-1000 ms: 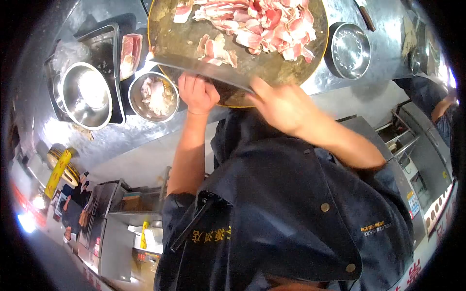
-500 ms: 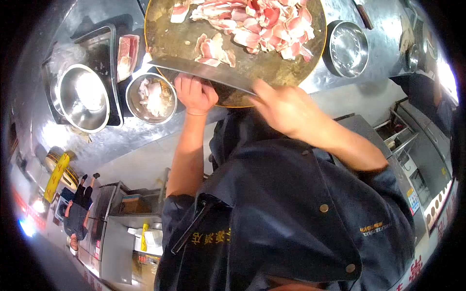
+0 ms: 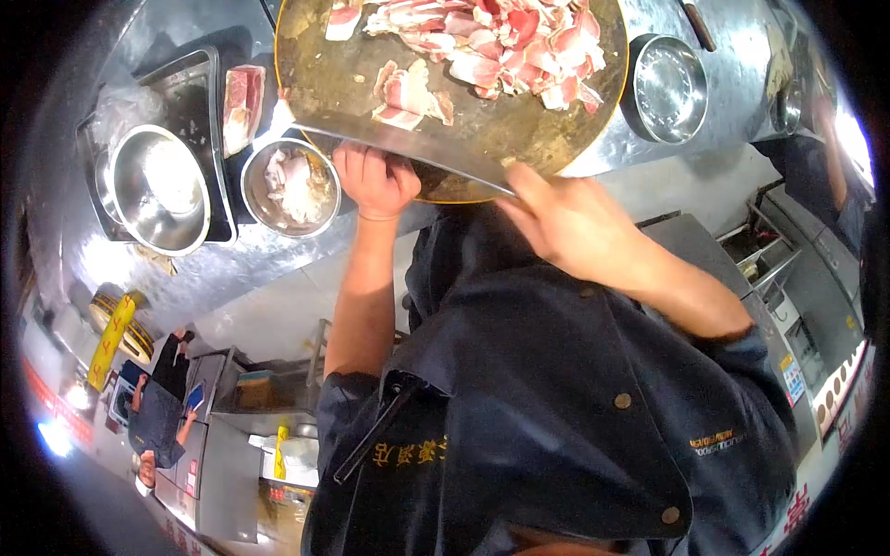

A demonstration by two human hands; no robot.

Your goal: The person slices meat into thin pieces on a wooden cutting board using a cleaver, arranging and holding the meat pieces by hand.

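Note:
My right hand (image 3: 570, 222) is closed around the handle end of a wide-bladed kitchen knife (image 3: 413, 146). The blade lies across the near edge of a round cutting board (image 3: 320, 83). My left hand (image 3: 378, 181) sits close against the near side of the blade with its fingers curled; the blade hides the fingertips and whatever they press on. Beyond the knife lie a few slices of fatty meat (image 3: 408, 93), and a bigger heap of sliced meat (image 3: 528, 56) covers the far part of the board.
Left of the board stand a steel bowl with pale meat pieces (image 3: 297, 190), a meat block (image 3: 243, 107), and an empty steel bowl (image 3: 159, 190) on a black tray (image 3: 222, 148). Another steel bowl (image 3: 669, 88) is at right. A person (image 3: 158, 417) stands in the background.
My right hand and the knife have shifted slightly right and toward me. My left hand stays nearly in place. The background person now holds a blue flat object.

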